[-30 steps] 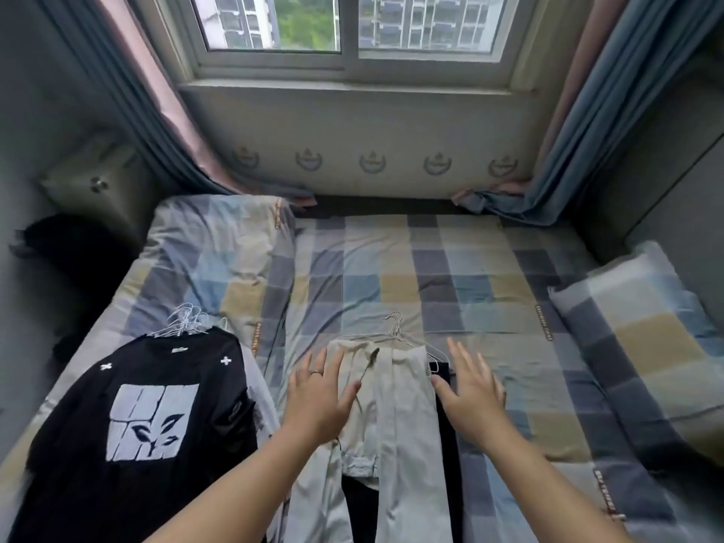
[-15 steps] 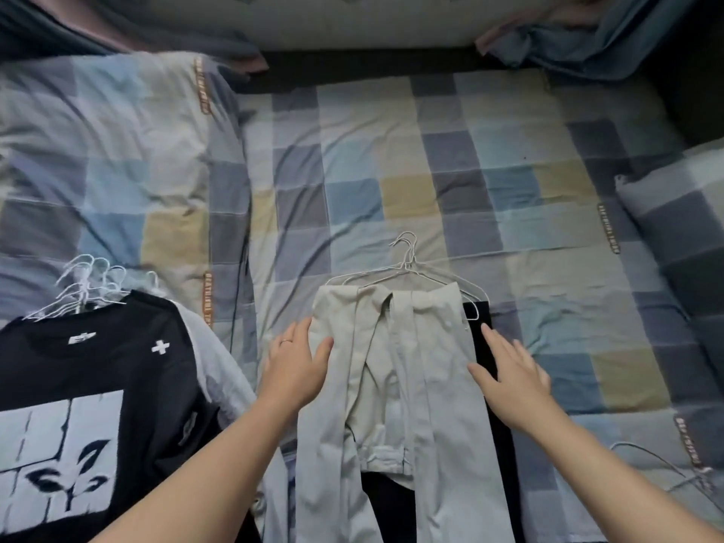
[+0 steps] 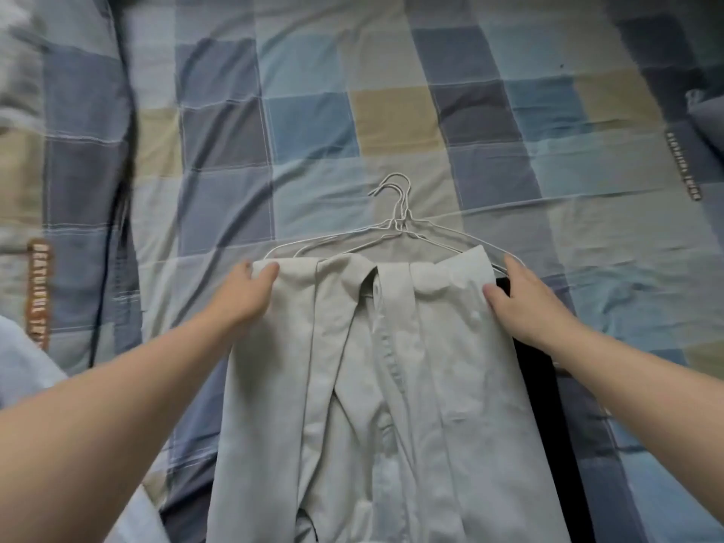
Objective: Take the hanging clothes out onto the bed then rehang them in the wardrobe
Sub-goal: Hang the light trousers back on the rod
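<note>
Head view: outstretched left hand [image 3: 245, 293] and right hand [image 3: 527, 305] pinch pale trousers [image 3: 411, 405] at their top corners.

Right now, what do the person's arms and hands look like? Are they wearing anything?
Both forearms are bare, with no sleeves in view. The left hand and right hand wear no gloves, and no watch or bracelet shows at either wrist. No ring can be made out in this blurry picture.
</note>
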